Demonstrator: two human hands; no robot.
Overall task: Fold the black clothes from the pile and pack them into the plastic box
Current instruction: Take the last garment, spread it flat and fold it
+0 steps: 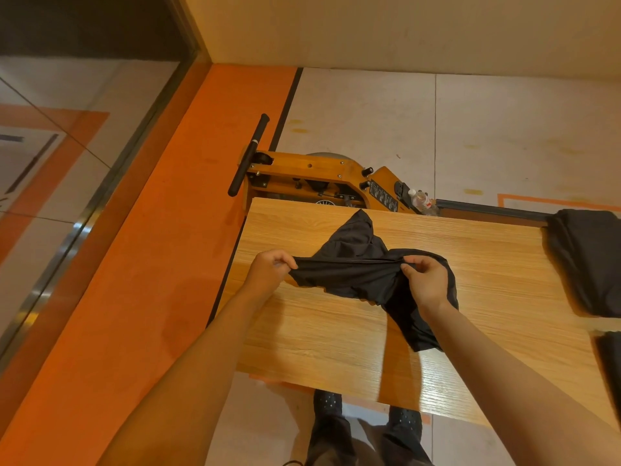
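A black garment (356, 264) lies crumpled on the wooden table (322, 338), one end pointing toward the far edge and another trailing toward me on the right. My left hand (270, 269) pinches its edge at the left. My right hand (425, 280) grips the same edge further right, so the cloth stretches between them just above the tabletop. A pile of black clothes (588, 260) sits at the table's right edge. Another dark piece (613, 361) shows at the frame's right border. The plastic box is out of view.
A wooden machine with a black handle bar (248, 156) stands on the floor behind the table's far edge, with a plastic bottle (421, 200) on it. An orange floor strip (144, 264) runs along the left. My shoes (366, 412) show below the near edge.
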